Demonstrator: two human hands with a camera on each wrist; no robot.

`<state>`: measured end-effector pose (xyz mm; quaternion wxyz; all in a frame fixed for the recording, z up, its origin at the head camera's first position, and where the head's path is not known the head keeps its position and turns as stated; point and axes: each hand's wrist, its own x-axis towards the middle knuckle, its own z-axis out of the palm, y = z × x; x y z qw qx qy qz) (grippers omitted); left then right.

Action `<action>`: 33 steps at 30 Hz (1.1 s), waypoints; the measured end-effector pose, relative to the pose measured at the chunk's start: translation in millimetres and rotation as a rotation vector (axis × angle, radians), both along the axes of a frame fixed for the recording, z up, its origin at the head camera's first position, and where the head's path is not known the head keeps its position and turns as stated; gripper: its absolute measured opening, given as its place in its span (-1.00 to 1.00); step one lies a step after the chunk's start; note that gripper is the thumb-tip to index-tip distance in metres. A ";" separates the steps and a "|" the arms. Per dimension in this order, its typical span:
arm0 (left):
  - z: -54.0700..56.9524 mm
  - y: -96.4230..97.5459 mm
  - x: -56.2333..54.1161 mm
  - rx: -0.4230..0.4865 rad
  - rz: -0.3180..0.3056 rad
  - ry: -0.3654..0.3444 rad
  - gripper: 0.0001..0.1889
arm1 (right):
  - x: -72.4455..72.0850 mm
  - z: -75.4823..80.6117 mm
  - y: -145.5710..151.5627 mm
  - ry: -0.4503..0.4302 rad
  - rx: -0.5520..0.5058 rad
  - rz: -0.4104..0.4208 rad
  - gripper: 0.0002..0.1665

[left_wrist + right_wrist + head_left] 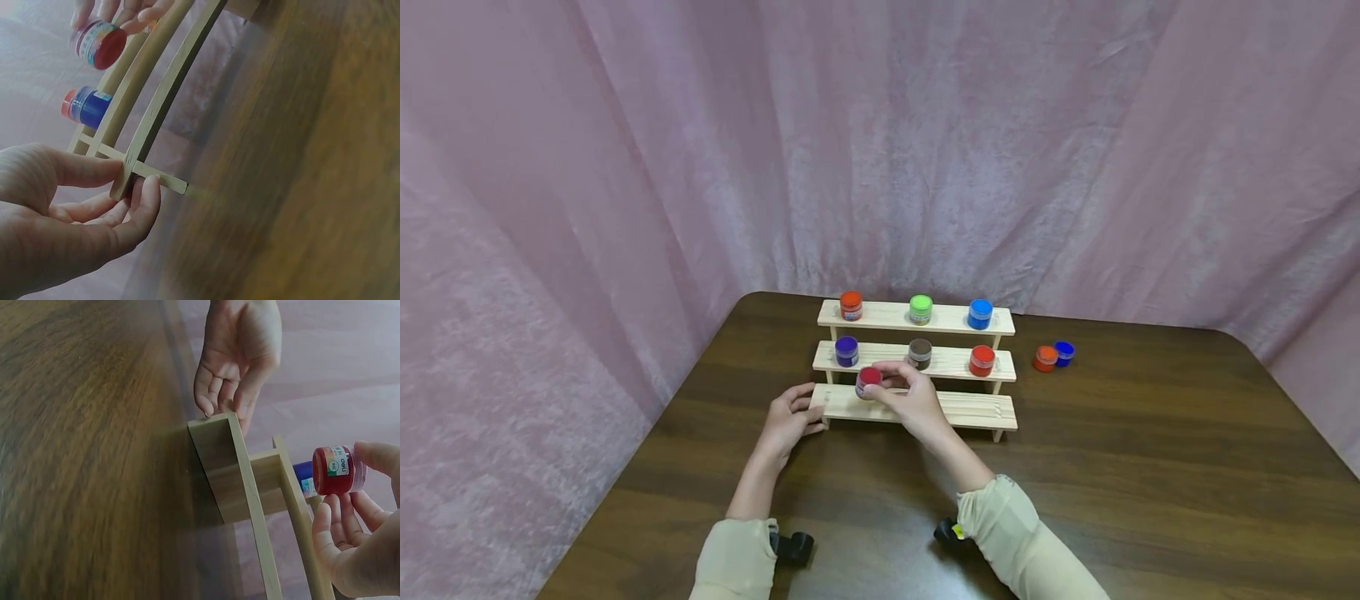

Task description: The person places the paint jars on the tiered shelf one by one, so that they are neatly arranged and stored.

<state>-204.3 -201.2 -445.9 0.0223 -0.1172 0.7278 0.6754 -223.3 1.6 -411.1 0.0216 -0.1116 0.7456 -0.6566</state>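
My right hand pinches a small dark-red paint jar between thumb and fingers, above the left part of the lowest shelf of a three-step wooden rack. In the right wrist view the jar lies sideways to the camera, its label showing. My left hand grips the left end of that lowest shelf; the left wrist view shows thumb and fingers around its corner. Purple, brown and red jars stand on the middle shelf, the brown one close behind my right hand.
On the top shelf stand orange, green and blue jars. Right of the rack, an orange jar and a blue jar sit side by side on the brown table. A pink curtain hangs behind.
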 end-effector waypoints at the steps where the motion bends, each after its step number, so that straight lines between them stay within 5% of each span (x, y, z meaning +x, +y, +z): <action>1: -0.2 0.3 0.1 0.004 0.002 0.002 -0.45 | 0.0 -0.2 -1.6 -0.004 -0.001 0.003 -0.58; 22: -1.6 1.0 1.2 0.010 -0.008 0.000 -0.45 | -6.6 -26.2 -28.5 -0.008 0.089 0.048 -0.54; 33: -0.8 1.3 1.1 0.002 -0.003 -0.007 -0.45 | -8.9 -26.2 -33.4 0.010 0.141 0.066 -0.55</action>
